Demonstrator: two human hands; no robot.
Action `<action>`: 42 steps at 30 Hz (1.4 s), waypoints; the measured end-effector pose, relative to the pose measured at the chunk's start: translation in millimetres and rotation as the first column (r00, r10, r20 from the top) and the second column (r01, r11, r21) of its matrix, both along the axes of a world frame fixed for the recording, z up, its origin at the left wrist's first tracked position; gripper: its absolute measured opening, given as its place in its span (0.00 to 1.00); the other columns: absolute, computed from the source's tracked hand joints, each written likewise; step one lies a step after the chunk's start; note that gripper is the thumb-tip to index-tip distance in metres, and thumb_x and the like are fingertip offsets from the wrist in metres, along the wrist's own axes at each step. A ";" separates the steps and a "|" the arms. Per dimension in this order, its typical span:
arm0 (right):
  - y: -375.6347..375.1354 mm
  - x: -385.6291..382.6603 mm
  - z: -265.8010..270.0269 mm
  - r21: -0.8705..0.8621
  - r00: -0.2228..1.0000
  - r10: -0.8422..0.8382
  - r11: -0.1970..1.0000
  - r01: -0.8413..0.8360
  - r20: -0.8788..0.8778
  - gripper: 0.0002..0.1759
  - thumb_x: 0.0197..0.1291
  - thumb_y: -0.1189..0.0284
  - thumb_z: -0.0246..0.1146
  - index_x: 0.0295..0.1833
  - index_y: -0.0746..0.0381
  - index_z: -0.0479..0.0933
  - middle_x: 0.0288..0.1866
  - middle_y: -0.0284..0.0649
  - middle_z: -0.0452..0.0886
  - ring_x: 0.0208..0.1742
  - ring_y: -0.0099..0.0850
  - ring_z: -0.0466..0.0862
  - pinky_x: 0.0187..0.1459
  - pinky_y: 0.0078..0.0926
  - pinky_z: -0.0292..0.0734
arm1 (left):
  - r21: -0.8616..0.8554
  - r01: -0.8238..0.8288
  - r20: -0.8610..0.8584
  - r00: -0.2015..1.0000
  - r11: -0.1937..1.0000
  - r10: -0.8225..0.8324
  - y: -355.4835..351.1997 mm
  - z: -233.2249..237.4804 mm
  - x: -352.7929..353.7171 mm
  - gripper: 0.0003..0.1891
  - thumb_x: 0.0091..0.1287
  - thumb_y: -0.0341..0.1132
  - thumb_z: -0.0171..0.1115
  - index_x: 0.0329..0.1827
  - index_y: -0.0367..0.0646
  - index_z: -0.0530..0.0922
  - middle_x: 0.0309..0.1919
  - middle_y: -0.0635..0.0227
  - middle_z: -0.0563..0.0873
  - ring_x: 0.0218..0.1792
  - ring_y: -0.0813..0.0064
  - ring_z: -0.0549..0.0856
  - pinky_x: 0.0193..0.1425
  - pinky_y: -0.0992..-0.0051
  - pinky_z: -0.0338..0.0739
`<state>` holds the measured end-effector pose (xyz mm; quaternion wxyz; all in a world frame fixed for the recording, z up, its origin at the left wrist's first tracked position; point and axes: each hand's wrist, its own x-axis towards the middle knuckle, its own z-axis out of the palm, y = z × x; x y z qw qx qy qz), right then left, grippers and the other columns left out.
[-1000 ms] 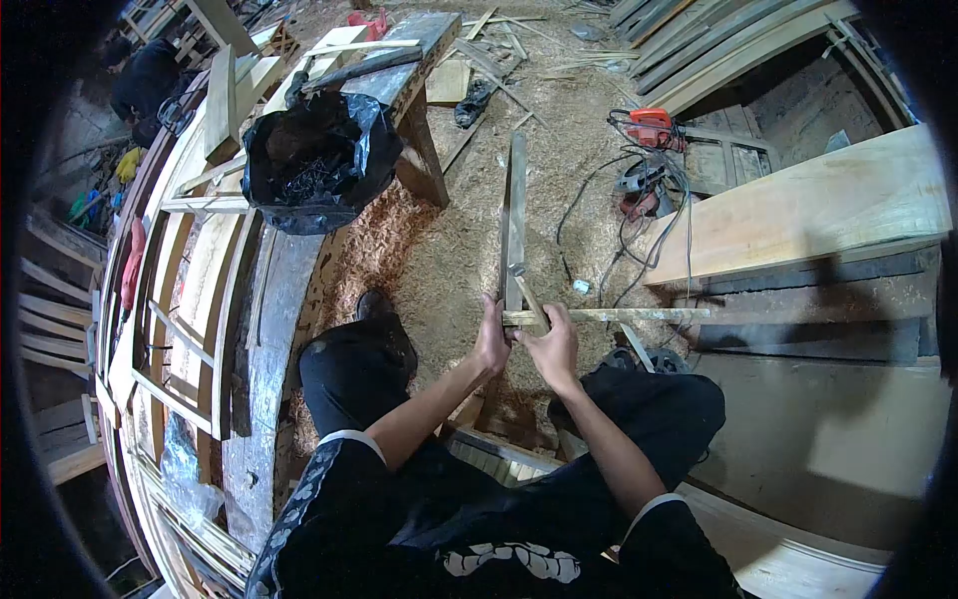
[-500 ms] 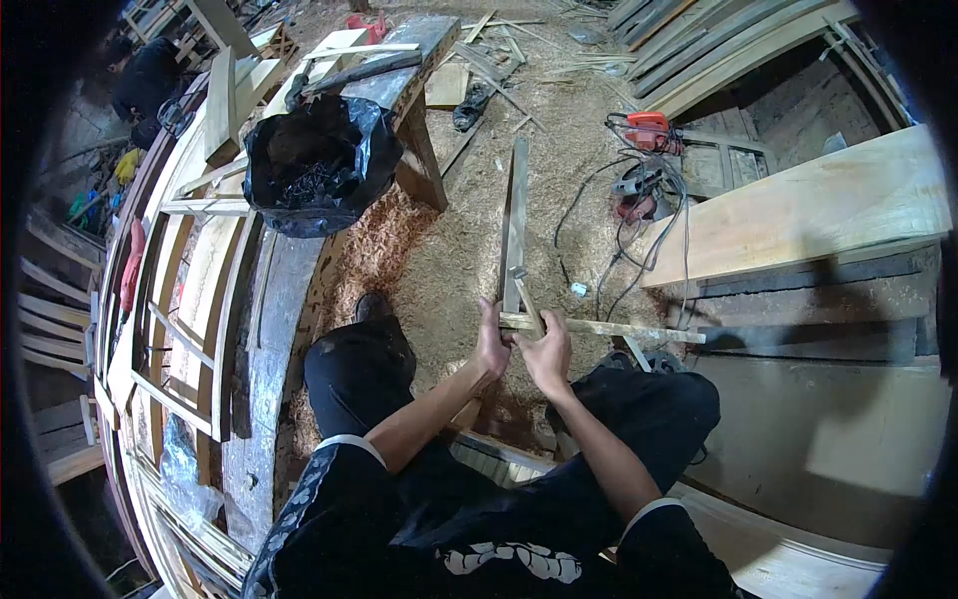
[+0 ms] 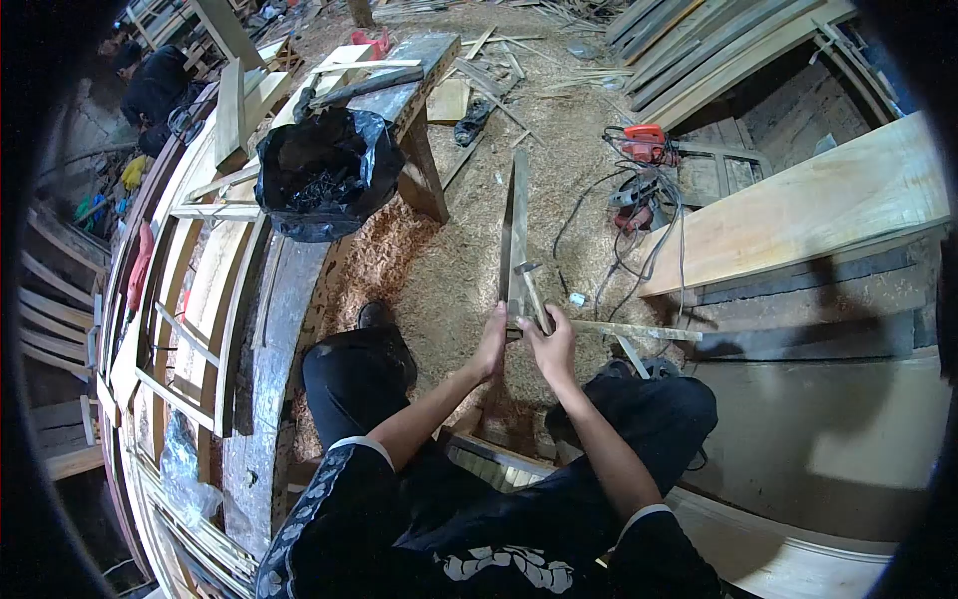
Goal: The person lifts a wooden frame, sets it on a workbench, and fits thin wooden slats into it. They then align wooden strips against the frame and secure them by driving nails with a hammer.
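A small hammer (image 3: 537, 297) with a wooden handle is held in my right hand (image 3: 554, 349), its metal head pointing away from me. My left hand (image 3: 491, 344) is closed on the near end of a long wooden piece (image 3: 518, 220) that reaches away over the floor. Between my hands a thin wooden strip (image 3: 639, 329) lies crosswise and extends to the right, passing by my right fingers. Both hands are close together above my lap, and the fingertips of the left are partly hidden.
A black plastic bag (image 3: 324, 175) sits on the bench (image 3: 424, 60) at the left. Power tools (image 3: 639, 195) with cables lie right of centre. Wide boards (image 3: 808, 205) stand at the right. Wooden frames (image 3: 225, 329) line the left. A person (image 3: 155, 85) crouches at the upper left.
The hammer has turned slightly more upright and its head sits a little further right. My hands have shifted slightly, and the view has moved a little.
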<state>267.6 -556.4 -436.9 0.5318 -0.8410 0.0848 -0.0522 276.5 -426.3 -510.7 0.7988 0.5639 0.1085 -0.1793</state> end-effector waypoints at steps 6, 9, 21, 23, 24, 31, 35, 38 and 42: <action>-6.2 2.5 10.0 -0.041 0.998 -0.042 0.998 0.041 -0.043 0.30 0.51 0.60 0.79 0.50 0.71 0.79 0.40 0.45 0.84 0.41 0.34 0.83 0.47 0.34 0.77 | 0.210 -0.016 0.035 0.999 0.978 0.009 -1.5 43.0 -1.2 0.37 0.80 0.60 0.35 0.74 0.34 0.66 0.66 0.57 0.75 0.66 0.67 0.73 0.73 0.68 0.63; -5.7 2.4 5.9 -0.039 0.999 -0.032 0.999 0.033 0.015 0.29 0.50 0.61 0.79 0.50 0.70 0.79 0.39 0.46 0.84 0.42 0.36 0.83 0.47 0.34 0.77 | 0.118 -0.021 -0.006 1.000 0.993 0.022 -1.7 61.0 -1.2 0.33 0.81 0.57 0.36 0.67 0.33 0.72 0.58 0.59 0.81 0.59 0.70 0.78 0.68 0.70 0.69; -6.8 3.2 -3.4 0.024 0.998 -0.034 0.999 0.032 0.061 0.26 0.54 0.68 0.77 0.53 0.71 0.78 0.41 0.49 0.85 0.42 0.36 0.85 0.46 0.35 0.78 | 0.030 -0.014 0.062 0.998 0.999 0.012 15.2 69.2 31.0 0.41 0.77 0.66 0.36 0.80 0.40 0.57 0.77 0.51 0.62 0.77 0.58 0.59 0.81 0.58 0.49; -9.2 3.9 0.1 -0.008 0.998 -0.012 1.000 0.012 0.058 0.25 0.54 0.69 0.77 0.53 0.71 0.78 0.40 0.49 0.85 0.41 0.36 0.84 0.46 0.34 0.78 | -0.222 0.007 0.004 1.000 0.975 -0.006 21.9 79.6 35.7 0.41 0.76 0.66 0.37 0.79 0.40 0.57 0.78 0.51 0.61 0.79 0.59 0.56 0.83 0.59 0.42; -9.7 4.0 0.9 -0.042 0.998 0.009 0.999 -0.006 0.056 0.25 0.53 0.70 0.76 0.52 0.71 0.78 0.40 0.49 0.85 0.41 0.36 0.84 0.45 0.34 0.78 | -0.296 -0.014 -0.058 0.998 0.955 -0.003 23.1 86.3 35.7 0.41 0.76 0.65 0.39 0.79 0.40 0.58 0.78 0.52 0.59 0.80 0.59 0.54 0.83 0.61 0.40; -12.1 1.2 0.0 0.038 0.999 0.004 0.999 -0.005 0.049 0.23 0.53 0.71 0.76 0.51 0.70 0.78 0.39 0.48 0.84 0.40 0.37 0.84 0.45 0.36 0.77 | -0.547 -0.041 -0.116 0.993 0.836 -0.027 22.8 123.0 27.6 0.37 0.76 0.61 0.45 0.79 0.44 0.59 0.78 0.54 0.60 0.79 0.62 0.56 0.82 0.62 0.45; -12.9 1.1 3.6 -0.084 0.985 -0.003 0.996 0.018 0.174 0.21 0.54 0.70 0.76 0.50 0.69 0.78 0.39 0.48 0.84 0.41 0.38 0.84 0.45 0.37 0.77 | -0.737 -0.049 -0.162 0.981 0.674 -0.106 25.4 142.9 20.5 0.35 0.75 0.59 0.47 0.79 0.49 0.60 0.77 0.59 0.64 0.75 0.64 0.62 0.81 0.63 0.51; -13.6 3.6 16.3 -0.067 0.994 -0.006 0.998 0.013 0.109 0.22 0.55 0.69 0.76 0.50 0.69 0.78 0.40 0.48 0.84 0.43 0.39 0.84 0.47 0.37 0.77 | -0.739 0.038 -0.083 0.986 0.673 -0.147 26.0 151.2 16.0 0.36 0.74 0.60 0.48 0.80 0.51 0.59 0.78 0.60 0.63 0.77 0.63 0.61 0.81 0.61 0.52; -18.5 11.4 -2.8 -0.025 0.993 0.007 1.000 -0.004 0.120 0.24 0.54 0.65 0.77 0.50 0.68 0.79 0.39 0.48 0.84 0.42 0.37 0.84 0.46 0.36 0.77 | -0.442 0.238 0.162 0.969 0.865 -0.185 29.6 161.4 11.1 0.38 0.73 0.61 0.50 0.79 0.47 0.59 0.76 0.57 0.66 0.76 0.61 0.64 0.80 0.57 0.55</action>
